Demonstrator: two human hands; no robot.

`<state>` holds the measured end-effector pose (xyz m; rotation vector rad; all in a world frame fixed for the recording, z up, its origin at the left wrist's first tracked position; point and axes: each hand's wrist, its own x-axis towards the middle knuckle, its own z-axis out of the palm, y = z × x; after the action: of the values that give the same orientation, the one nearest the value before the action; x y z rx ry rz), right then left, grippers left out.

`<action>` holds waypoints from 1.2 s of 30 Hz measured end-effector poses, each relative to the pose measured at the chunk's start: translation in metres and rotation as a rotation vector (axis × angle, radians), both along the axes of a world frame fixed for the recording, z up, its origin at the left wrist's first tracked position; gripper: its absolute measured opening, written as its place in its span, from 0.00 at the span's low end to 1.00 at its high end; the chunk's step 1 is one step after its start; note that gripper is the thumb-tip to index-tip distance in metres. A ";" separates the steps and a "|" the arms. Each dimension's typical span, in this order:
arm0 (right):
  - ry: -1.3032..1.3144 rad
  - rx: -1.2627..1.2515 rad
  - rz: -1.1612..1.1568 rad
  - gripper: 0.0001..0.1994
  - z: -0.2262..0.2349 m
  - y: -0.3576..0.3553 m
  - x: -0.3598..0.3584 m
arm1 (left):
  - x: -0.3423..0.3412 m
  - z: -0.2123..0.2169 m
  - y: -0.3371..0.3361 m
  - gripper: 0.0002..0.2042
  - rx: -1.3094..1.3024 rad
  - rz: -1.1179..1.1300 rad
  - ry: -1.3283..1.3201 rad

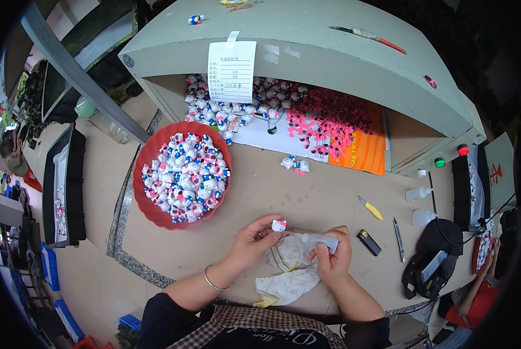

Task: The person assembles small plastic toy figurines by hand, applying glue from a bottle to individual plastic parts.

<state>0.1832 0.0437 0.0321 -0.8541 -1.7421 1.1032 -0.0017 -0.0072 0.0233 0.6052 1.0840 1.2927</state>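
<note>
Bottle (323, 241), axis crosswise, pointing leftward; right grip (335, 260) clasps it, left grip (253, 237) pinches figurine (279, 225).

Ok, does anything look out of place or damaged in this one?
Possible strays: one figurine lies atop the shelf and a couple on the table, apart from the heap in the red bowl; a pink piece sits toward the shelf's right end. Torn white scraps cling to the shelf's front.

Silver bangle (210, 281); checked apron (214, 330)
</note>
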 end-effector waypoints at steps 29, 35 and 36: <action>-0.087 0.073 -0.012 0.09 0.001 -0.001 -0.006 | 0.002 -0.003 -0.001 0.19 -0.007 -0.013 0.125; -0.160 0.151 -0.034 0.10 0.006 -0.001 0.000 | 0.003 -0.002 -0.004 0.19 0.024 -0.008 0.221; -0.161 0.149 -0.034 0.10 0.005 -0.001 0.001 | 0.004 -0.002 -0.003 0.19 0.019 -0.006 0.221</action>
<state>0.1842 0.0428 0.0372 -0.8960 -1.9090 0.8901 0.0019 -0.0099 0.0217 0.7793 1.2505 1.2530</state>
